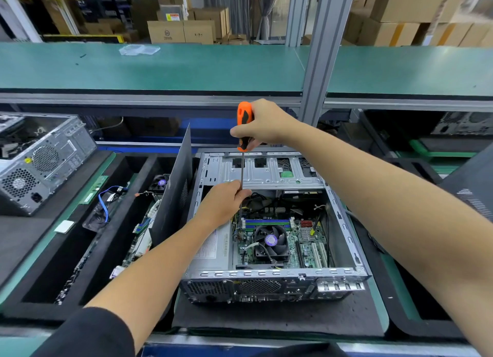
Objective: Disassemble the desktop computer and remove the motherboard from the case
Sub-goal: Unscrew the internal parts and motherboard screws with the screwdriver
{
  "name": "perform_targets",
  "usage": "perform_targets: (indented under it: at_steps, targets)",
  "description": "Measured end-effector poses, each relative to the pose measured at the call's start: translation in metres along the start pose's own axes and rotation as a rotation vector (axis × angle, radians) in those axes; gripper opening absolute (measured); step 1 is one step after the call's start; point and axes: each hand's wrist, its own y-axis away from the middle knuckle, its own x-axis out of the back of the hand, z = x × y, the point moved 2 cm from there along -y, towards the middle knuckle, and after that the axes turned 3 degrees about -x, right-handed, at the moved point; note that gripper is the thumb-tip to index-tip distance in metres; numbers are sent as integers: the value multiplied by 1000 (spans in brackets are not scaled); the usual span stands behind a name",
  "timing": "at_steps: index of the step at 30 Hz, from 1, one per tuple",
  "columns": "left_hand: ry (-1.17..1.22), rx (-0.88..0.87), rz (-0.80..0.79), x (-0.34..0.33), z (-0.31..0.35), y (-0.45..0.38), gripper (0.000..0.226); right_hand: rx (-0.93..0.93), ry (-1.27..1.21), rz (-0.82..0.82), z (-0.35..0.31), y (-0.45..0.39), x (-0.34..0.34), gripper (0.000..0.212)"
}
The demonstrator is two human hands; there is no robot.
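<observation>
Motherboard [280,239] sits inside the open case [269,279] on the bench [378,298]. Right hand [264,124] grips the orange screwdriver [244,124] handle upright. Left hand [226,204] pinches its shaft lower down.

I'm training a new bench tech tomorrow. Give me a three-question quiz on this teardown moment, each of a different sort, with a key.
1. True or false: the right hand holds the screwdriver by its orange handle.
2. Where does the left hand grip the tool? A) its metal shaft B) its handle C) not at all
3. Fill in: the screwdriver tip reaches down to the ____ inside the open case, left of the cooling fan.

Key: 1 true; 2 A; 3 motherboard.
</observation>
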Motion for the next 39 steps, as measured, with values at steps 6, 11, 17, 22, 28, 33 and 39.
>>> perform_targets:
  at_steps: [6, 11, 17, 22, 28, 33, 39]
  targets:
    - [-15, 10, -78, -2, -1, 0, 22, -56, -47, 136, 13, 3, 18, 24]
    - [-5, 52, -129, -3, -3, 0, 20, -71, -53, 202, 17, 6, 38, 29]
    - [-15, 86, -328, -8, -3, -5, 29, -103, -181, 263, 23, 7, 51, 29]
    - [-35, 68, -469, -9, -3, -10, 24, -113, -225, 280, 28, 8, 55, 26]
    - [28, 99, -515, -10, -3, -10, 14, -114, -276, 294, 30, 11, 59, 27]
    - [92, 151, -501, -10, -3, -10, 11, -99, -335, 291, 28, 10, 60, 29]
    - [156, 170, -476, -6, -2, -9, 11, -102, -347, 304, 27, 5, 58, 28]
